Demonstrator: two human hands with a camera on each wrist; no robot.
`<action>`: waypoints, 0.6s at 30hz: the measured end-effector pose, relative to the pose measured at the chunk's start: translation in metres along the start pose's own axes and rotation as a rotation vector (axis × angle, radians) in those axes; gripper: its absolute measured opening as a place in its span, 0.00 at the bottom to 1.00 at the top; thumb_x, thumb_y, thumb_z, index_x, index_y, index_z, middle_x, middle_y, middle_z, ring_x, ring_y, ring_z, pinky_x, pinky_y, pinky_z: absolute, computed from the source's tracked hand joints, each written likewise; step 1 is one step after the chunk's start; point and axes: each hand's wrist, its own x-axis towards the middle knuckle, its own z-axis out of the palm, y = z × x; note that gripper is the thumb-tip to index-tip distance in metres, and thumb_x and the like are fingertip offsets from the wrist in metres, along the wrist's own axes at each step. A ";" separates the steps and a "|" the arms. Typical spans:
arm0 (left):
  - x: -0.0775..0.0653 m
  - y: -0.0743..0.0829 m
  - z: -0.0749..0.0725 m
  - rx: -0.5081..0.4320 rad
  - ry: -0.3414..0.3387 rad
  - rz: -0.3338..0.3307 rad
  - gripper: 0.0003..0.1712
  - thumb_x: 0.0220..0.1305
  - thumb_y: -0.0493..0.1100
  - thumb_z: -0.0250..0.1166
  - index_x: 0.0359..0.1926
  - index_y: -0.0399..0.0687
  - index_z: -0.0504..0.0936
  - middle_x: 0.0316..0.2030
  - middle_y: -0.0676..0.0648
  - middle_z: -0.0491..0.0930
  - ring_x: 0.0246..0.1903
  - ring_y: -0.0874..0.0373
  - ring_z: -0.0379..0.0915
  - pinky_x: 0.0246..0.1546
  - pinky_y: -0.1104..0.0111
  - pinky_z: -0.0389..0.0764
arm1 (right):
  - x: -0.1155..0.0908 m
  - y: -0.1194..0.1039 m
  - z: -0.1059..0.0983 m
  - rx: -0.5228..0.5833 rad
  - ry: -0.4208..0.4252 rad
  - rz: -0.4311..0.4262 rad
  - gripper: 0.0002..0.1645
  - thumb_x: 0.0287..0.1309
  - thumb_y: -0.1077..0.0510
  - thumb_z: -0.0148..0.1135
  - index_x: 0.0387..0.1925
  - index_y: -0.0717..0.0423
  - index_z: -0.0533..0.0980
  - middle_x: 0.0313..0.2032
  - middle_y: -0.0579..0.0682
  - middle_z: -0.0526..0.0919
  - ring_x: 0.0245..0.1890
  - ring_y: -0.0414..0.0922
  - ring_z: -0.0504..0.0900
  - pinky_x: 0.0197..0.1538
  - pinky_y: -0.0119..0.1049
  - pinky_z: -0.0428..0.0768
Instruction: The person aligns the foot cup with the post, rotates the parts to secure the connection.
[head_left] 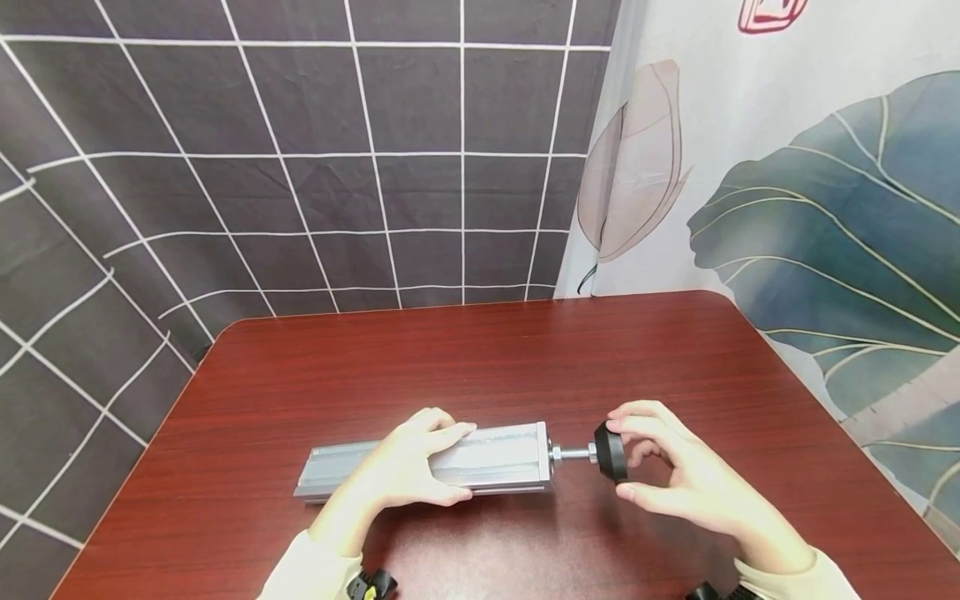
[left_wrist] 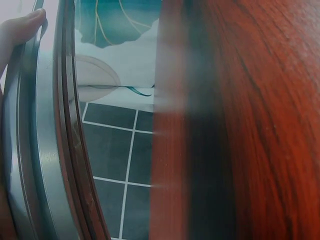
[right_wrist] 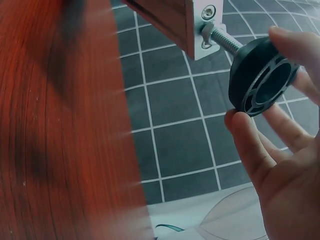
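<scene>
A silver aluminium profile [head_left: 495,454] lies sideways over the table, its grooved side showing in the left wrist view. My left hand [head_left: 408,467] grips it near the middle, thumb on the near side and fingers over the top. From its right end plate a threaded rod [head_left: 575,454] with nuts sticks out, carrying a black levelling foot [head_left: 611,452]. My right hand [head_left: 686,475] pinches the rim of that foot between thumb and fingers. In the right wrist view the foot's hollow, ribbed underside [right_wrist: 274,86] faces my palm, and a screw head shows on the end plate [right_wrist: 206,30].
The dark red wooden table [head_left: 450,358] has rounded far corners. Behind it hangs a grey cloth with a white grid [head_left: 420,192], and to the right a white curtain with large leaf prints [head_left: 832,217]. Black straps show at both wrists.
</scene>
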 end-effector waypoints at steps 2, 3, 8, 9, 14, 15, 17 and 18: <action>0.000 0.001 0.000 -0.001 0.004 0.008 0.39 0.36 0.56 0.76 0.54 0.49 0.80 0.38 0.55 0.71 0.39 0.62 0.68 0.39 0.71 0.72 | 0.000 0.000 0.001 0.020 0.011 0.009 0.40 0.36 0.72 0.73 0.55 0.57 0.69 0.51 0.50 0.65 0.31 0.38 0.76 0.34 0.30 0.75; 0.000 0.001 -0.001 -0.004 0.006 0.009 0.39 0.37 0.56 0.77 0.53 0.49 0.80 0.38 0.55 0.71 0.39 0.62 0.68 0.39 0.71 0.71 | 0.000 -0.001 0.001 0.030 0.019 0.017 0.40 0.36 0.73 0.73 0.55 0.58 0.68 0.50 0.49 0.65 0.29 0.38 0.76 0.33 0.30 0.75; 0.000 0.003 0.000 -0.007 0.001 0.004 0.38 0.37 0.55 0.76 0.53 0.48 0.80 0.39 0.55 0.71 0.39 0.61 0.68 0.39 0.71 0.71 | 0.001 -0.002 0.004 0.015 0.060 0.040 0.38 0.38 0.73 0.70 0.55 0.57 0.68 0.45 0.45 0.67 0.24 0.36 0.75 0.29 0.29 0.73; 0.000 0.003 0.000 -0.005 0.000 0.002 0.38 0.37 0.55 0.76 0.53 0.48 0.80 0.39 0.55 0.71 0.39 0.62 0.68 0.39 0.71 0.71 | 0.002 -0.002 0.004 0.013 0.066 0.051 0.38 0.38 0.73 0.70 0.55 0.57 0.69 0.44 0.44 0.68 0.24 0.35 0.75 0.28 0.28 0.73; 0.000 0.002 0.001 0.001 0.004 0.007 0.38 0.37 0.56 0.76 0.53 0.49 0.80 0.38 0.55 0.71 0.38 0.62 0.68 0.39 0.72 0.71 | 0.001 -0.002 0.006 -0.021 0.114 0.094 0.37 0.38 0.73 0.71 0.54 0.55 0.70 0.38 0.42 0.72 0.24 0.36 0.75 0.24 0.28 0.73; 0.000 0.002 0.001 0.001 0.005 0.009 0.38 0.37 0.55 0.76 0.53 0.48 0.80 0.38 0.55 0.71 0.38 0.62 0.68 0.39 0.72 0.71 | 0.000 -0.002 0.007 -0.015 0.119 0.102 0.37 0.38 0.73 0.70 0.54 0.55 0.70 0.36 0.42 0.73 0.23 0.36 0.75 0.23 0.29 0.73; 0.000 0.002 0.001 0.002 0.008 0.011 0.38 0.37 0.56 0.76 0.53 0.49 0.80 0.38 0.55 0.71 0.38 0.62 0.68 0.39 0.72 0.72 | 0.000 -0.001 0.007 -0.010 0.126 0.117 0.36 0.39 0.73 0.70 0.54 0.54 0.70 0.31 0.42 0.75 0.21 0.36 0.75 0.22 0.28 0.72; 0.001 0.002 0.001 0.001 0.009 0.011 0.38 0.37 0.56 0.76 0.53 0.48 0.80 0.38 0.55 0.71 0.38 0.62 0.68 0.39 0.72 0.72 | 0.000 -0.001 0.008 -0.001 0.126 0.128 0.35 0.40 0.73 0.69 0.53 0.55 0.70 0.28 0.41 0.75 0.19 0.36 0.75 0.21 0.28 0.72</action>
